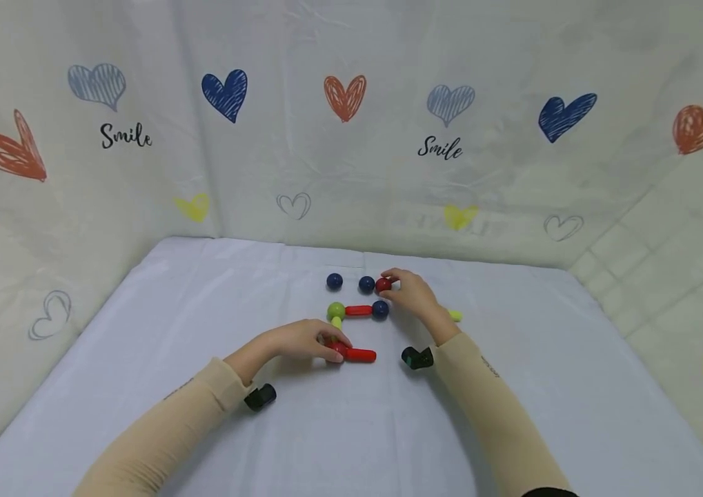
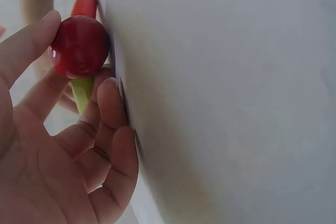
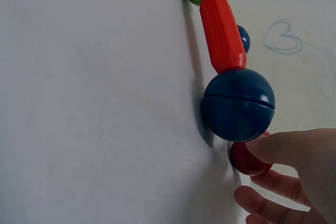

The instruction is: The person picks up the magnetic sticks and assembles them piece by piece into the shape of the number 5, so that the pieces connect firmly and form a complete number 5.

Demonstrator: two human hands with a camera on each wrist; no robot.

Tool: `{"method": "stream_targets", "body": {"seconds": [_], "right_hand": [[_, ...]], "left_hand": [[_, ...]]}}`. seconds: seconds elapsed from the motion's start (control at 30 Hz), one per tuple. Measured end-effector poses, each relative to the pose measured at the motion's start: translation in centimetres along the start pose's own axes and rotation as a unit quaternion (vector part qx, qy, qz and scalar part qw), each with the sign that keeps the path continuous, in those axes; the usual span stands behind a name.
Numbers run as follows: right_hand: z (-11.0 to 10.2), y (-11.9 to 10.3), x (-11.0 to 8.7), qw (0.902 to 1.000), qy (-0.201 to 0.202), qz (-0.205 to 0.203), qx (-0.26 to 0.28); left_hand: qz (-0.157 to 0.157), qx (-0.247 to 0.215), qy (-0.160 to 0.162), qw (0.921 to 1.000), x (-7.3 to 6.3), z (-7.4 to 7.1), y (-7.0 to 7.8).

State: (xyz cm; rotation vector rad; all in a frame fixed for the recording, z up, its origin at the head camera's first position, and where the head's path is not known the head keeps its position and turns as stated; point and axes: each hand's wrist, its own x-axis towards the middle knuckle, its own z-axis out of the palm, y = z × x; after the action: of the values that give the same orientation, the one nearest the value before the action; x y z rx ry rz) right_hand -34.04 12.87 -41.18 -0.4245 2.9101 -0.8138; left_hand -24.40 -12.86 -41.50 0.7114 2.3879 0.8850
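My left hand [image 1: 301, 339] holds a red ball [image 2: 80, 46] between thumb and fingers, low over the white cloth. From that ball a red rod [image 1: 361, 355] points right, and a yellow-green rod [image 1: 337, 323] leads back to a green ball [image 1: 335, 310]. Another red rod [image 3: 223, 32] joins the green ball to a dark blue ball [image 3: 239, 106], so the pieces form a U shape. Behind it, my right hand [image 1: 416, 295] pinches a loose red ball [image 1: 383, 284] by thumb and fingers. In the right wrist view the blue ball partly hides this red ball.
Two loose dark blue balls, one at the back left [image 1: 334, 281] and one [image 1: 366, 284] beside the right hand's red ball, lie on the cloth. A yellow-green piece [image 1: 455, 315] shows past the right wrist. Dark wrist-worn devices hang below both wrists. A heart-printed backdrop [image 1: 376, 172] rises behind.
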Motion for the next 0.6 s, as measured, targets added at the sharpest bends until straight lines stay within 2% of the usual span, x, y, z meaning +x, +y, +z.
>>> {"method": "stream_targets", "body": {"seconds": [0.33,0.6], "right_hand": [[-0.1,0.6,0.0,0.9996,0.013,0.022,0.012],[-1.4,1.1,-1.7,0.9981,0.056,-0.018,0.021]], "left_hand": [[-0.007,-0.01,0.002,0.9999,-0.1,-0.1,0.3],[-0.007,-0.028,0.001,0.9996,-0.2,0.0,0.3]]}}
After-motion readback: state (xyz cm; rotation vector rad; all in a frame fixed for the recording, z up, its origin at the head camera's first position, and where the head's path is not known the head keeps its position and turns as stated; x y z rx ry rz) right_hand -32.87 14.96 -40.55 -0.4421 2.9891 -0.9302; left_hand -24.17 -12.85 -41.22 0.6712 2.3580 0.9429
